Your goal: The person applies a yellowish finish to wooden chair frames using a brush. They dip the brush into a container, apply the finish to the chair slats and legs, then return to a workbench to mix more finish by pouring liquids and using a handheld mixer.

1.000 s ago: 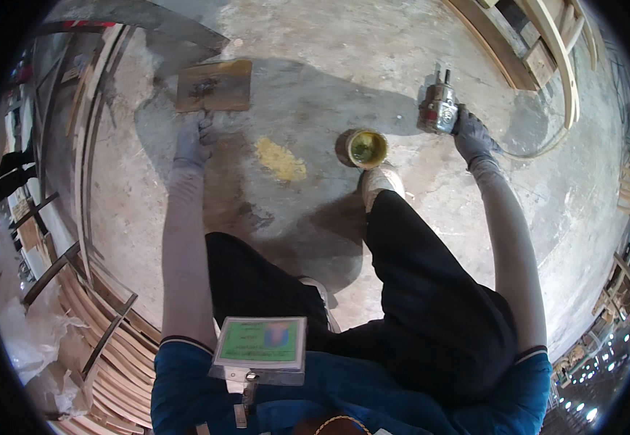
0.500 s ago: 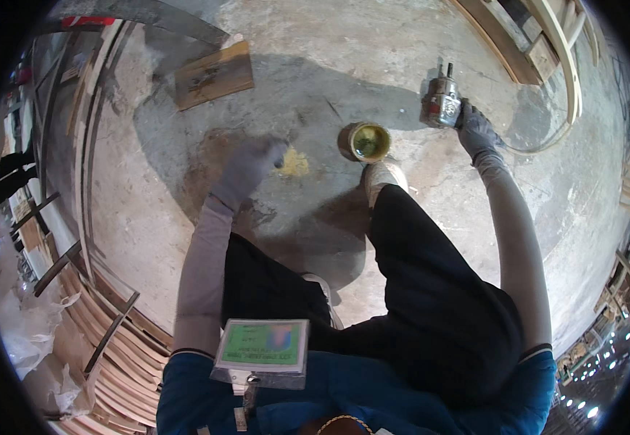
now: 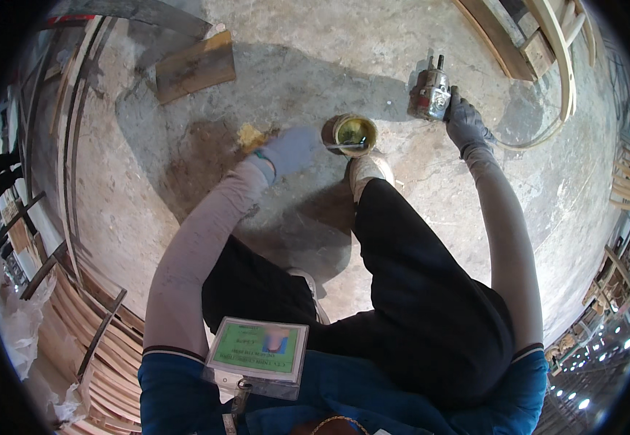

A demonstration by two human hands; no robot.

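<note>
My left hand point(image 3: 291, 151), in a grey glove and smeared by motion, is just left of a small round pot point(image 3: 373, 132) on the floor. A thin pale stick point(image 3: 345, 146) reaches from its fingers across the pot's opening; its exact kind is unclear. Greenish-yellow stuff point(image 3: 351, 130) lies inside the pot. At the right, my gloved right hand point(image 3: 466, 123) is closed round the back end of a silver air tool point(image 3: 431, 99), its narrow tip pointing away from me. A pale hose point(image 3: 540, 143) runs off to the right behind that hand.
A flat wooden board point(image 3: 196, 69) lies at the far left, and a yellow smear point(image 3: 250, 136) marks the concrete. Wooden frames point(image 3: 500, 36) stand at the far right. Curved wooden slats point(image 3: 104, 341) are stacked at the left. My shoe point(image 3: 370, 171) is close to the pot.
My left hand has swung right from beside the yellow smear to the pot, and the stick now shows over its opening. My right hand stays on the air tool. The whole view has shifted slightly.
</note>
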